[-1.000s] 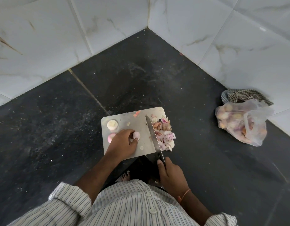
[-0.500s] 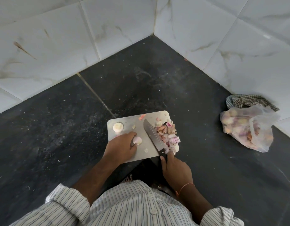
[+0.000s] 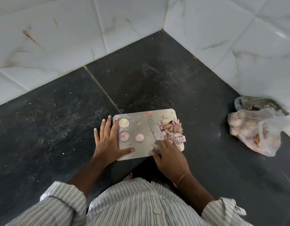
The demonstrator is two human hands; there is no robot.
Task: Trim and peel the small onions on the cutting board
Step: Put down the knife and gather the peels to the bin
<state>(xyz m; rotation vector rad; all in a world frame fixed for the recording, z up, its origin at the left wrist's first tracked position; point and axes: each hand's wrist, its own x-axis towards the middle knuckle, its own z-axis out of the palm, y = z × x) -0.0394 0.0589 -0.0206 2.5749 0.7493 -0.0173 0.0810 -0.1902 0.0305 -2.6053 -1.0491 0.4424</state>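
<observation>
Three onions (image 3: 139, 137) lie just beyond the left hand's (image 3: 108, 141) splayed fingers (image 3: 114, 128) — right hand (image 3: 169, 159) grips the knife (image 3: 155, 130).

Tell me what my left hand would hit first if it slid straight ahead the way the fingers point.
Probably nothing on the board. Your left hand lies flat at the cutting board's left edge, fingers pointing away over dark floor; the tiled wall comes first.

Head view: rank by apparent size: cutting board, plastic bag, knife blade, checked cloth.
1. cutting board
2. plastic bag
3. checked cloth, partly hidden behind the bag, so unsure
4. knife blade
Cloth and blade look close; the bag sits farther off.
</observation>
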